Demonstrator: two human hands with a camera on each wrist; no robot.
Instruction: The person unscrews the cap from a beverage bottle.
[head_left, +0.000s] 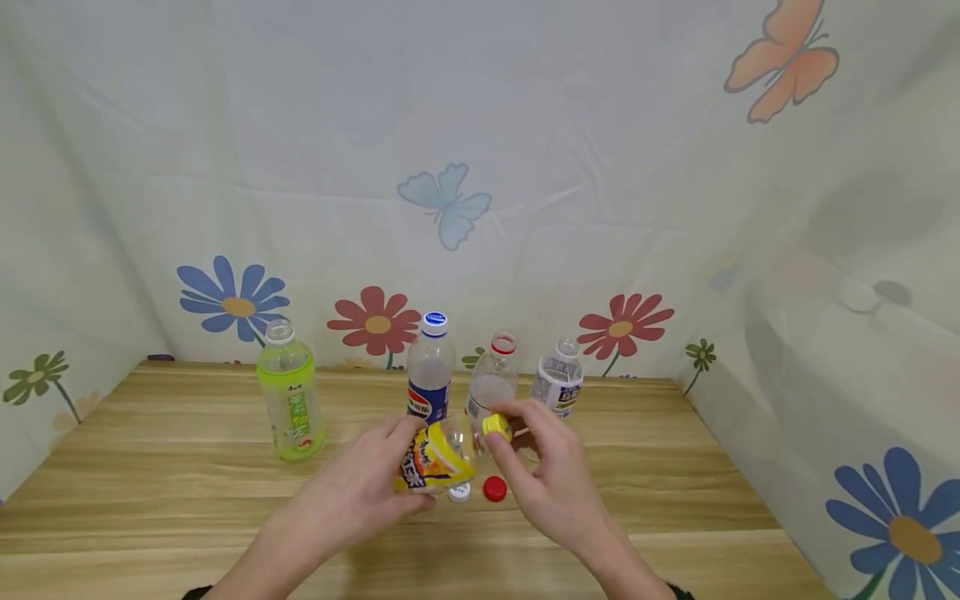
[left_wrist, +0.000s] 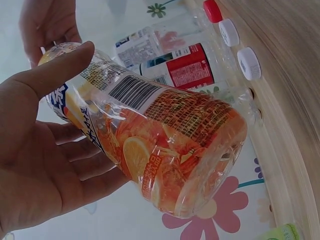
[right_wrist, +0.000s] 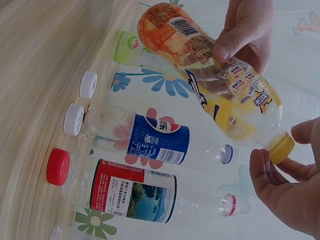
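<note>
My left hand (head_left: 367, 475) grips a plastic drink bottle (left_wrist: 165, 135) with a yellow and orange label, thumb on one side and fingers on the other. The bottle is tilted off the table, its neck towards my right hand (head_left: 547, 475). At that neck sits a yellow cap (right_wrist: 281, 147), which my right thumb and fingers pinch. Low on the table in front of the hands lie a red cap (head_left: 495, 488) and two white caps, one white cap (right_wrist: 88, 84) beside the other (right_wrist: 73, 119).
Behind the hands stand a blue-labelled bottle (head_left: 431, 375) with a blue-and-white cap, a capless bottle (head_left: 491, 383) with a red neck ring, and another capless bottle (head_left: 558, 379). A green-labelled capless bottle (head_left: 291, 400) stands left. A flowered curtain (head_left: 525, 208) backs the wooden table (head_left: 187, 500).
</note>
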